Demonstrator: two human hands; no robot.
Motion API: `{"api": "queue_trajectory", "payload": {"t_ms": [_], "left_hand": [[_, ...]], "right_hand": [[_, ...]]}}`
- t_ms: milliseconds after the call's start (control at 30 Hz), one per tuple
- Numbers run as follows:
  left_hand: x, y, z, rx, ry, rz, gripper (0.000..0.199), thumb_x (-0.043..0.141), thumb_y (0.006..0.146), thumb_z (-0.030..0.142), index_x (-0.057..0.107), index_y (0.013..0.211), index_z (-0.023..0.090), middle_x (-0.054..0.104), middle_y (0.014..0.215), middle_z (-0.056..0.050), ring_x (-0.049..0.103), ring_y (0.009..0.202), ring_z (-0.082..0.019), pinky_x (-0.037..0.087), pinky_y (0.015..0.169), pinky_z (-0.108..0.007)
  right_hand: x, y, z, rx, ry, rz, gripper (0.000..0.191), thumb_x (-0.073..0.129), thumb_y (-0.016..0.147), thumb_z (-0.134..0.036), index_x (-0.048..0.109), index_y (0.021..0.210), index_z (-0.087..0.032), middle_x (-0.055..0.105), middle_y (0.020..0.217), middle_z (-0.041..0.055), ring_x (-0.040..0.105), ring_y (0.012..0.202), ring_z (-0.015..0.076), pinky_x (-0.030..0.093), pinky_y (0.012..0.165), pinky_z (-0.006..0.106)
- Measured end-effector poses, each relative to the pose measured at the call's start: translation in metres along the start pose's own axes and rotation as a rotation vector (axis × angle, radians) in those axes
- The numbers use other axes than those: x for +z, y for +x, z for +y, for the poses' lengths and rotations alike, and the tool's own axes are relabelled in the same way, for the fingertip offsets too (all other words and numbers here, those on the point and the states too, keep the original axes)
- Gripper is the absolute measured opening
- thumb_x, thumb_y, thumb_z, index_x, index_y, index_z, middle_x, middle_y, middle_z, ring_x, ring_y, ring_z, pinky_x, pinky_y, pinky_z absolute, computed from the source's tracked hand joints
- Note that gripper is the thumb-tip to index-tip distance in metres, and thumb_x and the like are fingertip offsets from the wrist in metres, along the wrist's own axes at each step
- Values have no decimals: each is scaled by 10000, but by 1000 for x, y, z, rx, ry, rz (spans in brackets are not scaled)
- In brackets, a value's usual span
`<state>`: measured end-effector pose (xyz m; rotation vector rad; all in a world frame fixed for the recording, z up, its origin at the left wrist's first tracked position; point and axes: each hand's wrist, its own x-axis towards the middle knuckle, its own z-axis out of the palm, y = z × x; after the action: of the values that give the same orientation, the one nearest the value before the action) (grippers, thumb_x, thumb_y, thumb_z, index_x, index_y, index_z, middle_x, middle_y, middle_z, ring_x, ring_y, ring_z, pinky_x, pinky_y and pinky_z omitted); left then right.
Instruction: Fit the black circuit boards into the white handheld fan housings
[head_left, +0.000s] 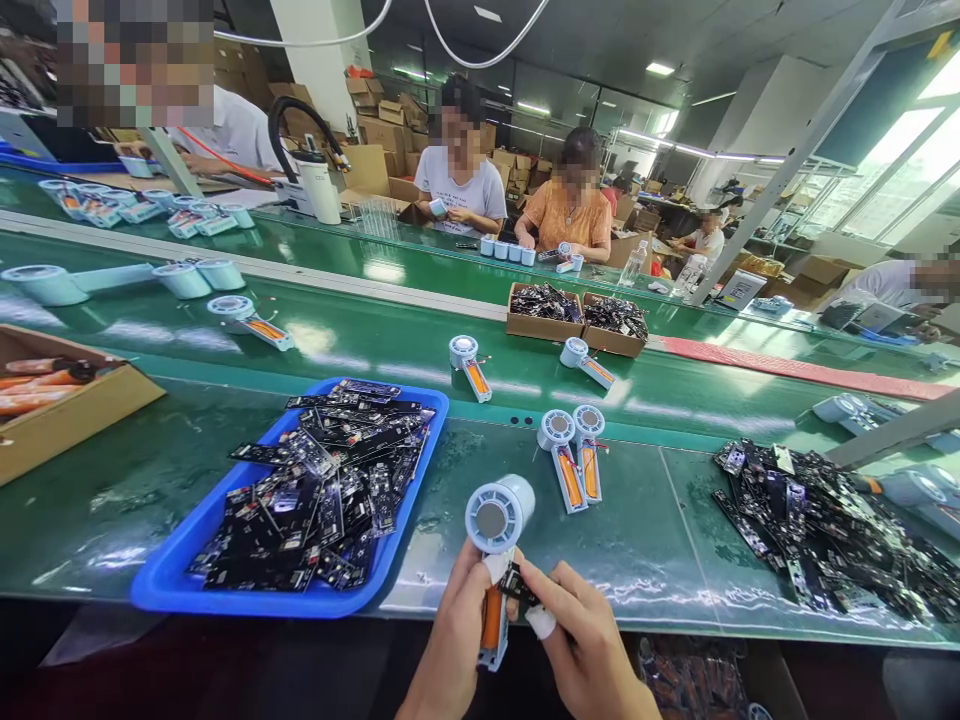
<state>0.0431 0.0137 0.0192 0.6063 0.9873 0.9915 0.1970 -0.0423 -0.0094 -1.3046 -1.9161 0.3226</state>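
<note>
My left hand (pixel 455 625) is wrapped round the handle of a light blue fan unit (pixel 495 515), whose round grille points up and whose open handle shows an orange battery. Between the fingers of my right hand (pixel 581 625) is a small black circuit board (pixel 517 583), held against the handle just below the fan head. White coverings show on some fingertips. Beyond my hands, two similar fan units (pixel 557 428) (pixel 589 420) lie side by side on the green table. A blue tray (pixel 172 592) heaped with black circuit boards stands to the left.
More circuit boards (pixel 832 530) are piled at the right. A cardboard box (pixel 82 425) holds orange batteries at the left. Fan units (pixel 463 350) lie on the green belt (pixel 375 365). Two cardboard boxes of dark parts (pixel 544 330) stand beyond. Several people work across the line.
</note>
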Motion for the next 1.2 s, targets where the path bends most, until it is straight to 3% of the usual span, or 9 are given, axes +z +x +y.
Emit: {"api": "queue_trajectory", "payload": {"t_ms": [100, 167, 367, 533, 733, 867, 1067, 1133, 1200], "left_hand": [[3, 1, -2, -4, -7, 33, 345, 663, 746, 446, 676, 973, 186, 689, 866, -16, 611, 694, -167, 518, 633, -282], [4, 2, -4, -3, 16, 97, 357, 656, 718, 460, 664, 947, 186, 702, 925, -34, 651, 811, -213, 537, 689, -304], [5, 6, -7, 25, 18, 169, 439, 690, 705, 459, 650, 1060, 204, 702, 1131, -47, 606, 1183, -279, 514, 932, -320], [5, 4, -9, -35, -119, 33, 568, 696, 741, 577, 595, 1186, 240, 715, 1103, -51, 675, 1054, -280, 557, 824, -344], [-1, 5, -20, 164, 225, 186, 480, 610, 822, 560, 568, 1186, 250, 672, 1221, -70, 617, 1150, -256, 512, 917, -317], [0, 8, -23, 189, 327, 257, 523, 537, 832, 600, 553, 1195, 223, 680, 1195, -116, 643, 1073, -277, 535, 854, -353], [-1, 5, -17, 171, 270, 129, 431, 496, 908, 530, 554, 1231, 250, 665, 1259, -72, 615, 1190, -242, 499, 967, -317], [-2, 3, -14, 209, 263, 98, 384, 512, 899, 472, 551, 1206, 244, 675, 1173, -59, 640, 1101, -218, 518, 902, -287], [-1, 3, -11, 239, 310, 101, 298, 523, 880, 426, 559, 1112, 242, 664, 948, -20, 640, 840, -182, 527, 743, -258]], "right_hand": [[6, -7, -2, 14, -26, 22, 552, 486, 1030, -218, 390, 1555, -360, 684, 1155, 93, 694, 998, 216, 594, 846, 285], [9, -9, -4, -1, -29, 28, 559, 447, 1034, -191, 366, 1569, -329, 686, 1092, 99, 698, 938, 210, 600, 793, 283], [11, -4, -11, 6, -22, 61, 574, 388, 1019, -135, 363, 1573, -285, 637, 924, 71, 662, 757, 185, 588, 656, 281], [16, 3, -15, 94, 23, 159, 512, 366, 1055, -200, 396, 1556, -301, 660, 912, 65, 674, 753, 186, 588, 631, 259], [26, 3, -16, 150, -10, 170, 468, 354, 1080, -281, 433, 1540, -300, 698, 981, 89, 701, 790, 194, 600, 666, 264], [27, 4, -18, 173, -18, 170, 463, 367, 1079, -287, 439, 1536, -299, 720, 1057, 99, 722, 876, 208, 612, 738, 284], [14, 18, -18, 153, 57, 185, 427, 439, 1060, -253, 519, 1477, -300, 740, 1189, 66, 735, 1002, 183, 604, 833, 243], [12, 17, -18, 143, 53, 188, 425, 456, 1055, -253, 522, 1471, -309, 731, 1229, 55, 726, 1053, 184, 598, 869, 248], [14, 14, -18, 131, 26, 197, 440, 454, 1054, -259, 500, 1487, -318, 722, 1248, 57, 720, 1070, 190, 600, 866, 255]]}}
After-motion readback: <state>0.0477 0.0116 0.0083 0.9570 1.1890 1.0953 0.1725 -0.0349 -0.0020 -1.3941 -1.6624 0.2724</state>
